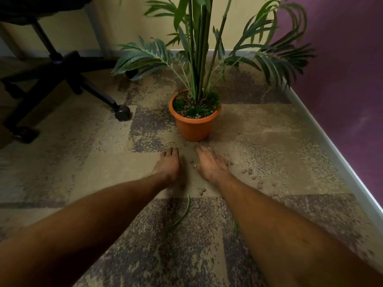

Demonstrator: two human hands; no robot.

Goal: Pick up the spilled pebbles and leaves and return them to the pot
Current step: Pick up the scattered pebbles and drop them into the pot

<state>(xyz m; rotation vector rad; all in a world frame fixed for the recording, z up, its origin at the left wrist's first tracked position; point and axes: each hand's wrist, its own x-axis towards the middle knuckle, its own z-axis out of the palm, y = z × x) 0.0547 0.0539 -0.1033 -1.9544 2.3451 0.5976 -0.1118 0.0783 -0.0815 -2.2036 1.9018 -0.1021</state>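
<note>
Both hands were low, just in front of the pot (194, 125). Left hand (167, 165) had its fingers bunched; cannot tell if it held anything. Right hand (211, 165) was spread and held nothing. Pebbles (248, 175) lay scattered beside it, and a leaf (183, 214) lay farther from the pot, between the forearms.

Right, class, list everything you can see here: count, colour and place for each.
pot: one, orange, on the carpet, middle of view
plant: one, green, standing in the pot
pebbles: many, pinkish-brown, scattered on the carpet, right of centre
leaves: two, green, on the carpet, bottom centre
chair: one, black, far left
carpet: one, beige and grey, underneath everything
wall: one, purple, right
left hand: one, fingers curled down onto the carpet
right hand: one, fingers spread, among pebbles
</note>
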